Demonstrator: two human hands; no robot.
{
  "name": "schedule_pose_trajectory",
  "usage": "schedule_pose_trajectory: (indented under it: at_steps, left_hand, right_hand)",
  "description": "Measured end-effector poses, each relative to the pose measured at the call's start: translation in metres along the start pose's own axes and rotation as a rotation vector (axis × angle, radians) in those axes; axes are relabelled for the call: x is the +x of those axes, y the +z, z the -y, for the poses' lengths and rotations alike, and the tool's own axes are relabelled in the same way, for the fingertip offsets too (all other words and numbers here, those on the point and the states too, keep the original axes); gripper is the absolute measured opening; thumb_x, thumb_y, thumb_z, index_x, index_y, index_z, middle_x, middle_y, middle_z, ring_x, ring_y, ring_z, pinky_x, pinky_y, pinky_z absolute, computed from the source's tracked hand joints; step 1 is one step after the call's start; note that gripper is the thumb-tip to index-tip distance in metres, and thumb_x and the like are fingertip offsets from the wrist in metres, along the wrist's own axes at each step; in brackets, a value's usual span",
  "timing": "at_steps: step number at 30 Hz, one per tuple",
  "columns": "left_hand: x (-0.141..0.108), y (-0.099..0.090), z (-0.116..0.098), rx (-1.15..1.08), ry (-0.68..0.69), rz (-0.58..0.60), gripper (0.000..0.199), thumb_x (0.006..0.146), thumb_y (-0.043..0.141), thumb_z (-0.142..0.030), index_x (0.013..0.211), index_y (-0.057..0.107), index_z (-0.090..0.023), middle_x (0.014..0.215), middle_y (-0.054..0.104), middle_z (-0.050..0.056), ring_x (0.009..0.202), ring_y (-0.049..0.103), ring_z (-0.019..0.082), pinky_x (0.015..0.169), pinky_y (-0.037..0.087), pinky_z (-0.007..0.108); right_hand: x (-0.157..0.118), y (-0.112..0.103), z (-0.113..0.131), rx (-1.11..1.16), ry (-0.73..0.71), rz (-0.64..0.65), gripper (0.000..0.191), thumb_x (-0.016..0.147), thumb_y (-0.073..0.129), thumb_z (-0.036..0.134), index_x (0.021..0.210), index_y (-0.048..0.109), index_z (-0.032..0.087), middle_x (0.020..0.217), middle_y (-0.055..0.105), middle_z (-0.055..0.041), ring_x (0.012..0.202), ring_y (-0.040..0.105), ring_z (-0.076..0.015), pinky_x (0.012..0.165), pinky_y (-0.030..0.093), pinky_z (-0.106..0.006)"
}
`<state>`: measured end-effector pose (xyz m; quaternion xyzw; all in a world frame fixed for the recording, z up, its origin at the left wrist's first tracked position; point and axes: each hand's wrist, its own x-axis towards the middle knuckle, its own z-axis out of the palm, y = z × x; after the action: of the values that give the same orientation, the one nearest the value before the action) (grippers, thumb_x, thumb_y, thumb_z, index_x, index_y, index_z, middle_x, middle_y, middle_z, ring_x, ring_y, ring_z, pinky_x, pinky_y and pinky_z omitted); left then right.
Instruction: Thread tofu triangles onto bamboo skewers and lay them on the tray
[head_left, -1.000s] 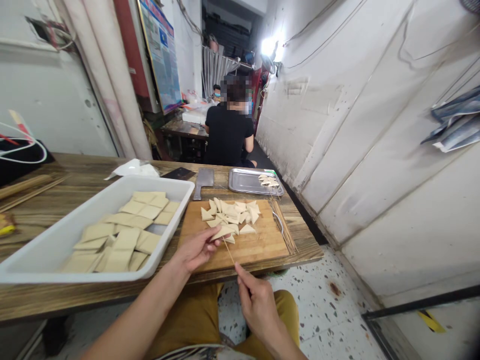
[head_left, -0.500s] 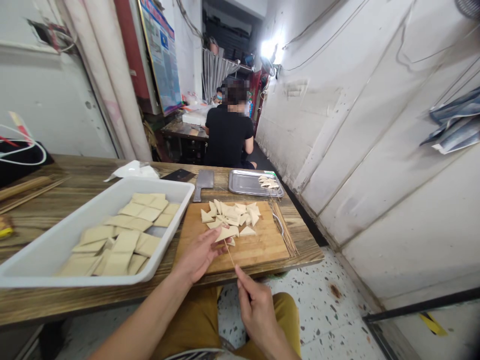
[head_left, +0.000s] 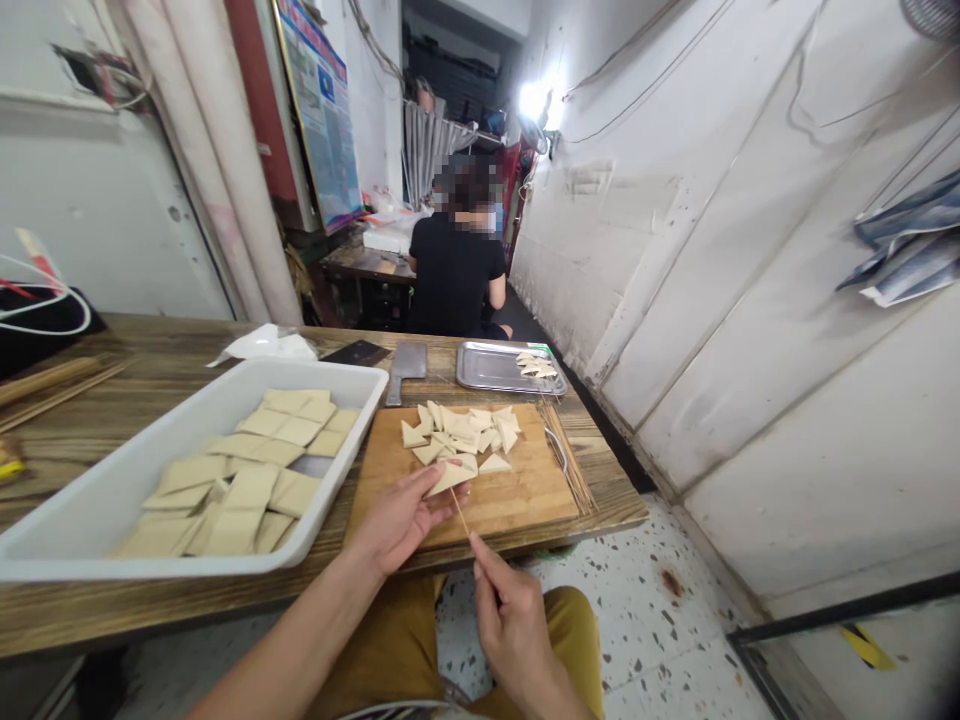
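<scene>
My left hand (head_left: 409,508) is closed on a pale triangle of tofu sheet (head_left: 452,474), held over the near part of a wooden cutting board (head_left: 517,503). In my right hand (head_left: 510,598), thumb and forefinger pinch a thin wooden skewer (head_left: 462,514). The skewer's upper end meets the lower edge of the triangle; whether it has pierced it I cannot tell. Behind my left hand, a heap of cut tofu triangles (head_left: 465,430) lies on the board. Along the board's right side rests a bundle of skewers (head_left: 574,465).
A white plastic tub (head_left: 375,390) of square tofu sheets (head_left: 251,490) stands on the left. Beyond the board lie a cleaver (head_left: 409,362) and a metal tray (head_left: 487,368) with several skewered pieces (head_left: 536,365). A person in black (head_left: 457,275) sits farther off, back turned.
The triangle in my left hand has tilted and shifted slightly, and the skewer's upper end has moved a little to the right. My right hand stays nearly still.
</scene>
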<state>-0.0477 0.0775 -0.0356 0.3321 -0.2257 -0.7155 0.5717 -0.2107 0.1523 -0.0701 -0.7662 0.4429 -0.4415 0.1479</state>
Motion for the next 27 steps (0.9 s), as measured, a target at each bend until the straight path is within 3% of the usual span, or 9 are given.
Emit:
schedule_pose_trajectory:
  at_steps: [9,13,27]
  left_hand:
    - [-0.003,0.003,0.002,0.040,0.074,-0.048,0.015,0.081,0.062,-0.019,0.091,0.068,-0.009,0.097,0.070,0.014,0.083,0.068,0.020,0.077,0.057,0.031]
    - [-0.005,0.007,0.005,0.044,0.114,-0.059,0.013,0.079,0.064,-0.017,0.087,0.069,-0.008,0.097,0.070,0.014,0.081,0.068,0.020,0.075,0.057,0.030]
    - [-0.006,0.010,0.006,-0.052,0.038,-0.072,0.014,0.084,0.055,-0.013,0.088,0.067,-0.007,0.090,0.072,0.014,0.082,0.070,0.021,0.078,0.057,0.033]
  right_hand:
    - [-0.001,0.000,0.000,0.018,-0.041,0.002,0.041,0.093,0.037,0.021,0.125,0.061,0.012,0.063,0.066,-0.0054,0.051,0.060,-0.0139,0.064,0.054,-0.022]
    - [-0.003,-0.001,0.002,-0.005,-0.066,0.007,0.042,0.093,0.036,0.019,0.125,0.060,0.010,0.062,0.065,-0.0054,0.051,0.060,-0.0141,0.062,0.054,-0.022]
    - [-0.008,0.006,-0.009,0.005,-0.116,-0.049,0.041,0.093,0.036,0.017,0.127,0.058,0.008,0.060,0.062,-0.0043,0.050,0.058,-0.0138,0.071,0.055,-0.024]
